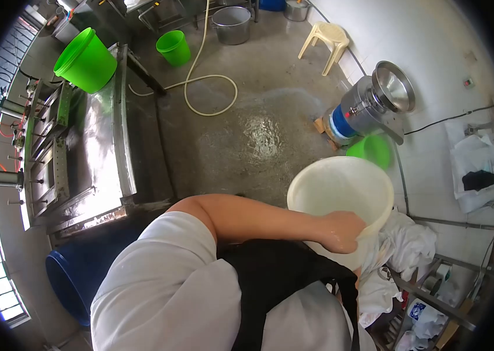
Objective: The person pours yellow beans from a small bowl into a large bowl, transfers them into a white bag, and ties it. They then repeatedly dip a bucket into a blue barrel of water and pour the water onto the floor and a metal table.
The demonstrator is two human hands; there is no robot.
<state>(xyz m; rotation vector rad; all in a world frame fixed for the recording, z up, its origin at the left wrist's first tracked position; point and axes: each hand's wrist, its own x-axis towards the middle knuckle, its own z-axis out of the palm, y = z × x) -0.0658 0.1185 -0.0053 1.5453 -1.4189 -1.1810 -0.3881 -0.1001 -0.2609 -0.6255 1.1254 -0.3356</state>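
My left hand (343, 231) reaches across my body to the right, over the near side of a large white tub (298, 181). Its fingers are curled closed by the tub's near-right rim, and I cannot tell what is in them. The tub appears to hold pale, whitish contents. White cloth (408, 243) lies bunched just right of the tub, close to the hand. My right hand is hidden behind the tub and my black apron (285, 269); only a sliver of skin shows beside the apron strap.
A steel grinding machine (370, 99) with a funnel stands by the right wall, above a green basin (372, 150). A metal worktable (98, 140) bears a green bucket (86, 61) at left. A hose (212, 113) lies on the wet floor, near a plastic stool (329, 35).
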